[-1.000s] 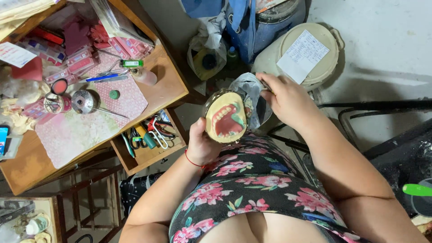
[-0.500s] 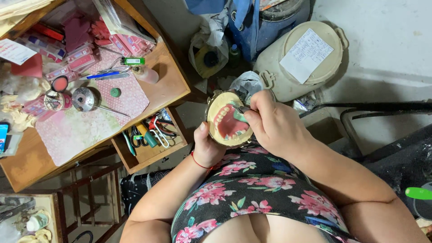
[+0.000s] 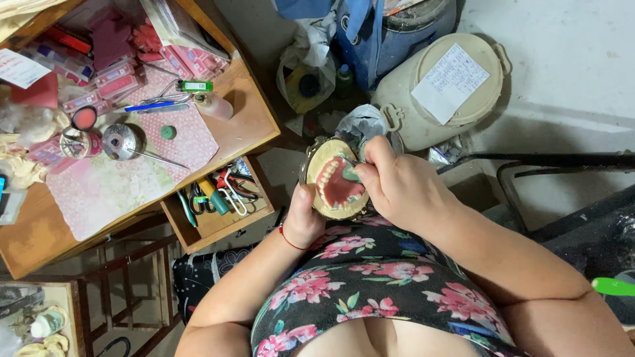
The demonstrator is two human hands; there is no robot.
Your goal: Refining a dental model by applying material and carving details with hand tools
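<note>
The round cream-coloured plaster dental mould [image 3: 334,185], set with a pink gum arch and a row of white teeth, sits at the middle of the view above the person's lap. Its lower edge is hidden by the left hand [image 3: 303,221], which is cupped closed beneath it. The right hand [image 3: 400,188] covers the mould's right edge, fingers pinched shut on a thin tool [image 3: 348,170] whose tip is hard to make out. Left of the mould stands a cluttered wooden desk [image 3: 254,116]; behind the mould, a lidded beige bucket [image 3: 456,86].
</note>
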